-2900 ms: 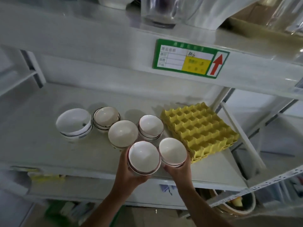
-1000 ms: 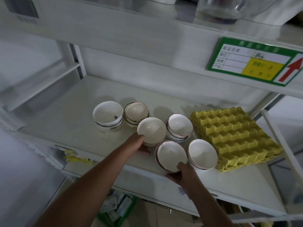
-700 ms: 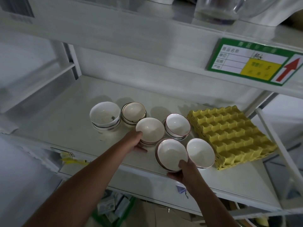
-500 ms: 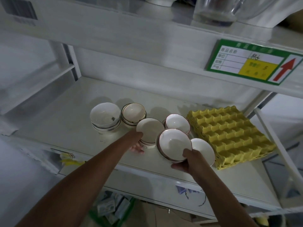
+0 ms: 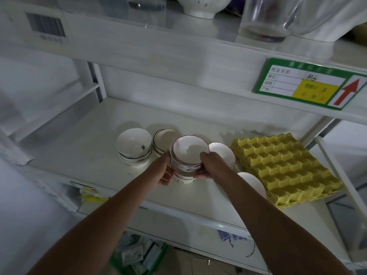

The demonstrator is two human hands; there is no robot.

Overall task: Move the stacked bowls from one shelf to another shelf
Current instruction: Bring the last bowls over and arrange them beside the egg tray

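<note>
Stacked bowls (image 5: 188, 155) sat gripped between both hands' curled fingers (image 5: 206, 155), crowded by neighbouring bowl stacks (image 5: 135, 149) and a yellow egg tray (image 5: 286, 165).

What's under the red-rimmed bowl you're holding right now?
Under the red-rimmed bowl sits more stacked crockery; a white bowl base shows at the bottom. Both hands' grip, left hand and right hand, covers the middle, so the count is unclear.

Bowl stacks (image 5: 190, 155) on shelf (image 5: 83, 147), egg tray (image 5: 286, 167) to right.
</note>
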